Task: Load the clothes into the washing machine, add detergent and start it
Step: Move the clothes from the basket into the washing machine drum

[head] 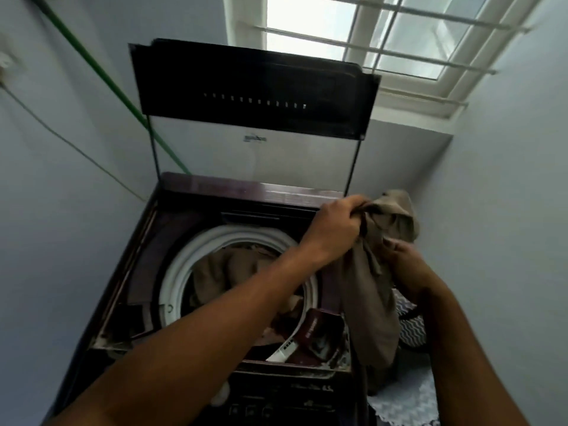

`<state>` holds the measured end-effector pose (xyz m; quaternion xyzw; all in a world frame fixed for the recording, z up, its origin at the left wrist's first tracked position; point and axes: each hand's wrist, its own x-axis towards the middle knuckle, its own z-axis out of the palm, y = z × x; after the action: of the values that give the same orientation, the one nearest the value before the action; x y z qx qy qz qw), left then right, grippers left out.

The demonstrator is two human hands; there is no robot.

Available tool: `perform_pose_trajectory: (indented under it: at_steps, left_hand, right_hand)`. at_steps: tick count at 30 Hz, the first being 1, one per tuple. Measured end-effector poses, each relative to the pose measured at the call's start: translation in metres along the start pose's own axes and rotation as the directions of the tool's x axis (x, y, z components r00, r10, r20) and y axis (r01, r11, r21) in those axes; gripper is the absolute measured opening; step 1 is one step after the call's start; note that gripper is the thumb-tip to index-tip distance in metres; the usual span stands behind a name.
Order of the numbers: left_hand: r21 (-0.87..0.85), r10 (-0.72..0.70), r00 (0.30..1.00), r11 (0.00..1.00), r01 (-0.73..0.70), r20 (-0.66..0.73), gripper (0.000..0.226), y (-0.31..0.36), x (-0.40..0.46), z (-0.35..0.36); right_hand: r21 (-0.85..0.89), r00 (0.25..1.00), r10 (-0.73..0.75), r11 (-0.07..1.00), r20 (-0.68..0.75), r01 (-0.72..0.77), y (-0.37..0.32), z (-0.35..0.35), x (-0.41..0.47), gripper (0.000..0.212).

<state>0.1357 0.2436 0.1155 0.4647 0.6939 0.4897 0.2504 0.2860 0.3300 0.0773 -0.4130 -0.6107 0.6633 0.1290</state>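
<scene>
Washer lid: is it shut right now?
No, the lid stands raised behind the open drum, which already holds clothes.

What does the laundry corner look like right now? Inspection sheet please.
Surface: washing machine top, lid raised.
Job's things: clothes in drum; tan garment held above the machine's right edge; detergent not seen.
Clutter: patterned fabric at right, partly hidden.
Grippers: left hand grips the garment's top; right hand holds it lower.
Cables: green hose and thin cord on left wall.
Surroundings: barred window, pale walls.
</scene>
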Motion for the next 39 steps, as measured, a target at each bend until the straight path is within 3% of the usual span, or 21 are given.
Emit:
perform_pose_trajectory:
  at_steps: [4,7,11,17,19,22,25,28,30,32,34,36,38,39]
  left_hand:
    - [-0.018,0.065,0.977,0.997,-0.070,-0.201,0.036,0.004,-0.008,-0.063]
    - [0.066,0.092,0.941,0.995,-0.074,-0.326,0.037,-0.004,-0.017,-0.103]
    - [0.216,0.014,0.916,0.973,0.080,-0.402,0.041,-0.042,-0.034,-0.138]
    - [0.331,-0.235,0.938,0.890,0.313,-0.256,0.037,-0.116,-0.072,-0.144]
    - [0.332,-0.328,0.937,0.876,0.348,-0.116,0.037,-0.127,-0.081,-0.138]
    - [0.281,-0.345,0.939,0.903,0.326,0.018,0.034,-0.124,-0.083,-0.126]
    - [0.216,-0.311,0.950,0.929,0.300,0.017,0.046,-0.103,-0.074,-0.109]
    - [0.234,-0.281,0.946,0.942,0.240,0.162,0.054,-0.083,-0.057,-0.078]
    - [0.259,-0.254,0.930,0.948,0.186,0.264,0.052,-0.077,-0.047,-0.050]
    - [0.316,-0.223,0.917,0.942,0.115,0.330,0.047,-0.075,-0.040,-0.018]
    - [0.378,-0.184,0.909,0.925,0.031,0.375,0.051,-0.075,-0.034,0.011]
    - [0.434,-0.167,0.888,0.900,-0.040,0.428,0.071,-0.080,-0.026,0.039]
    - [0.513,-0.180,0.850,0.850,-0.119,0.496,0.095,-0.084,-0.020,0.060]
    - [0.552,-0.202,0.826,0.820,-0.151,0.527,0.101,-0.085,-0.018,0.067]
  right_hand:
    - [0.088,0.997,-0.075,0.993,0.010,0.074,-0.046,0.059,0.008,0.027]
    - [0.154,0.989,-0.108,0.984,0.105,0.091,-0.062,0.111,0.019,0.026]
    - [0.041,0.988,-0.048,0.998,0.146,0.042,-0.055,0.177,0.034,0.022]
    - [-0.068,0.968,0.118,0.992,0.222,-0.106,0.009,0.212,0.046,0.010]
    - [-0.272,0.960,0.108,0.962,0.257,-0.035,0.028,0.207,0.047,0.011]
    - [-0.636,0.932,0.193,0.770,0.308,0.051,0.044,0.187,0.048,0.021]
    - [-0.714,0.951,0.072,0.678,0.300,0.174,0.043,0.161,0.047,0.027]
    - [-0.835,0.972,-0.183,0.504,0.148,0.222,0.048,0.123,0.045,0.045]
    - [-0.914,0.960,-0.279,0.382,0.023,0.133,0.051,0.096,0.039,0.056]
    - [-0.946,0.957,-0.273,0.325,-0.099,-0.006,0.057,0.066,0.033,0.084]
    - [-0.911,0.968,-0.154,0.394,-0.196,-0.122,0.072,0.039,0.030,0.109]
    - [-0.778,0.961,-0.019,0.592,-0.277,-0.212,0.096,0.017,0.032,0.124]
    - [-0.588,0.955,0.055,0.777,-0.291,-0.224,0.114,0.009,0.036,0.127]
    - [-0.538,0.955,0.074,0.813,-0.288,-0.225,0.115,0.011,0.037,0.120]
